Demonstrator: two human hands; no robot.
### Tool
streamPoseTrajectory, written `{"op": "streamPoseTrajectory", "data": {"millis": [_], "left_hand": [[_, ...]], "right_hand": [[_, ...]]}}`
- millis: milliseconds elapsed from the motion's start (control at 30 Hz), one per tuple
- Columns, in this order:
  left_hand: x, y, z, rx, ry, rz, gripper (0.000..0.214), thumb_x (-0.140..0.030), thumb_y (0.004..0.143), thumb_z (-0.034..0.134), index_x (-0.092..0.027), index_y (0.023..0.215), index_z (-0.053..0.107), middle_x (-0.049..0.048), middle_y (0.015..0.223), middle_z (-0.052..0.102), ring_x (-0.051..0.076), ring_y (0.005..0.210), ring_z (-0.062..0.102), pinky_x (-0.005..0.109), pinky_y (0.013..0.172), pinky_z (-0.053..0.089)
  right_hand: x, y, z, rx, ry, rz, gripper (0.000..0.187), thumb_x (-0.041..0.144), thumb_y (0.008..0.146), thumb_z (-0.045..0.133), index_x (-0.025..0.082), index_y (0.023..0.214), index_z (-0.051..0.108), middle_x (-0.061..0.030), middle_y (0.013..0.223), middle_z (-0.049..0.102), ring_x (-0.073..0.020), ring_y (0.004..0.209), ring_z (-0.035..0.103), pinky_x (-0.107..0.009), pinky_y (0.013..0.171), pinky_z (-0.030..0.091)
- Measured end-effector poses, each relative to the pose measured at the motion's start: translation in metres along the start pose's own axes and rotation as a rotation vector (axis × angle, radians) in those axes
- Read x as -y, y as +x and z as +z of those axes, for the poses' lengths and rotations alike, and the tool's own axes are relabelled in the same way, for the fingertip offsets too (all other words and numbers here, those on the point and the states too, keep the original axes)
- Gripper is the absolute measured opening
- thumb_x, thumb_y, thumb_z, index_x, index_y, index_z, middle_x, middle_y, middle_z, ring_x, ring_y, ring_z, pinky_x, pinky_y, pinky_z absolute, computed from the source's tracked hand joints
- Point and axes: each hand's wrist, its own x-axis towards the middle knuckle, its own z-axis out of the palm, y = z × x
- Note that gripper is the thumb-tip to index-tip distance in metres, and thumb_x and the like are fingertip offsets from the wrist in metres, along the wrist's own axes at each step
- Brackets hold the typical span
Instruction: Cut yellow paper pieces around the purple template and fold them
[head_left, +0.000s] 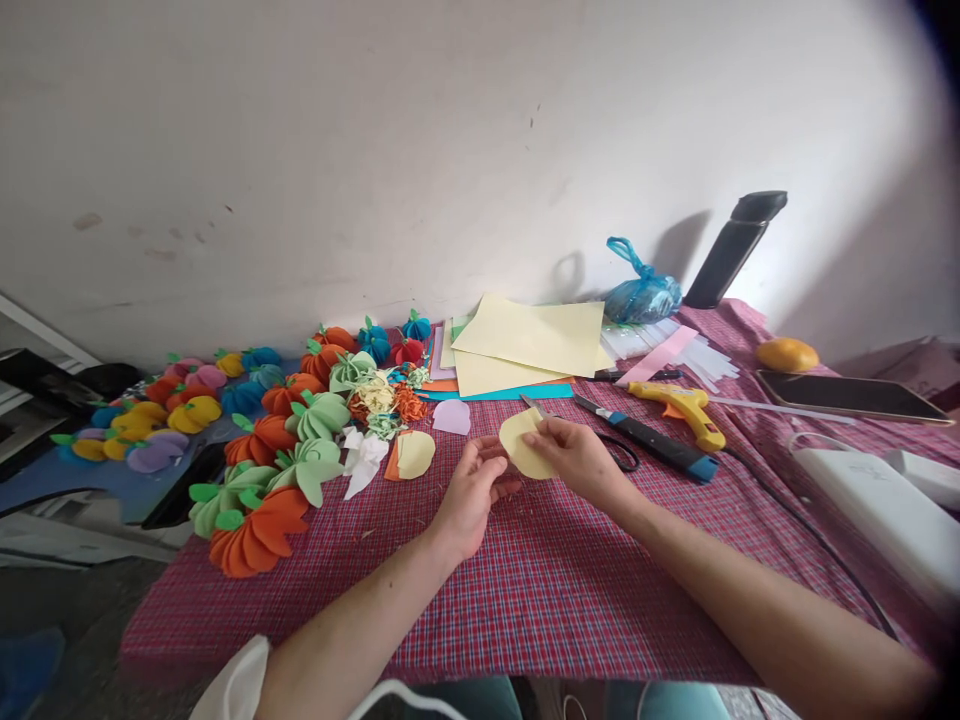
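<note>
A rounded piece of pale yellow paper is upright above the front of the table. My right hand pinches it at its right side between thumb and fingers. My left hand is at its left edge, with loosely curved fingers and a gap below the thumb; whether it touches the paper is hard to see. Just left lie another yellow rounded piece over orange paper and a lilac one. Behind my right hand rest scissors, partly hidden, and a black and blue tool.
Several paper pumpkins crowd the left side. Crumpled white paper and shredded paper lie beside them. Yellow sheets are stacked at the wall. To the right are a yellow glue gun with its cord, a phone and a black bottle.
</note>
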Motion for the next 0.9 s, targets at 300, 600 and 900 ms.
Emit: {"op": "streamPoseTrajectory", "data": {"millis": [300,600,900], "left_hand": [[0.002,-0.002,0.001,-0.002,-0.008,-0.010,0.023,-0.025,0.078,0.053,-0.021,0.101,0.050,0.0062,0.099,0.058,0.018,0.090,0.058,0.034,0.074,0.047],[0.004,-0.009,0.013,0.147,-0.146,-0.010,0.031,-0.030,0.081,0.053,-0.025,0.111,0.052,0.0041,0.118,0.053,0.017,0.111,0.047,0.030,0.088,0.041],[-0.004,-0.003,0.008,-0.059,-0.302,-0.178,0.039,-0.037,0.075,0.059,-0.022,0.111,0.052,0.0013,0.084,0.060,0.011,0.072,0.058,0.022,0.061,0.045]], "right_hand": [[-0.002,0.001,0.001,-0.099,0.098,-0.035,0.042,0.030,0.078,0.050,0.021,0.118,0.042,-0.0013,0.074,0.064,-0.0151,0.060,0.058,-0.025,0.052,0.044],[0.011,-0.019,0.014,-0.047,-0.398,-0.240,0.023,0.021,0.082,0.049,0.021,0.104,0.052,-0.0048,0.092,0.063,-0.0173,0.079,0.058,-0.027,0.067,0.043],[0.027,-0.033,0.015,0.198,-0.340,-0.453,0.035,0.030,0.075,0.060,0.016,0.107,0.053,-0.0084,0.095,0.059,-0.0184,0.083,0.054,-0.030,0.072,0.045]]}}
